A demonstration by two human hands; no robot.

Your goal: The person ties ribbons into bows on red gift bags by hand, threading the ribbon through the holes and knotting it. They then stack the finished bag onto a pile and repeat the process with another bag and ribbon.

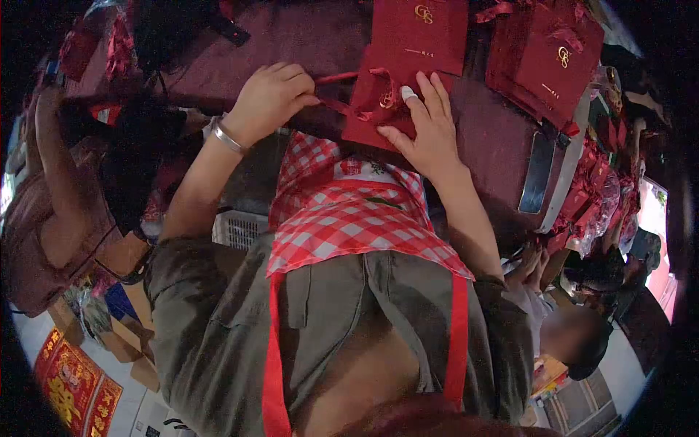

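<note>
In front of me a dark red gift bag with a gold emblem lies on the table. My left hand, a silver bangle at its wrist, is closed on a red ribbon that runs to the bag's front. My right hand rests on the bag with fingers spread, a white wrap around one finger. Part of the ribbon lies loosely across the emblem. Just beyond, another red bag with gold lettering lies flat, partly under the first.
A stack of similar red bags lies at the right, with a phone near the table edge. Several people work around the table. A white plastic basket stands below, left of my red checked apron.
</note>
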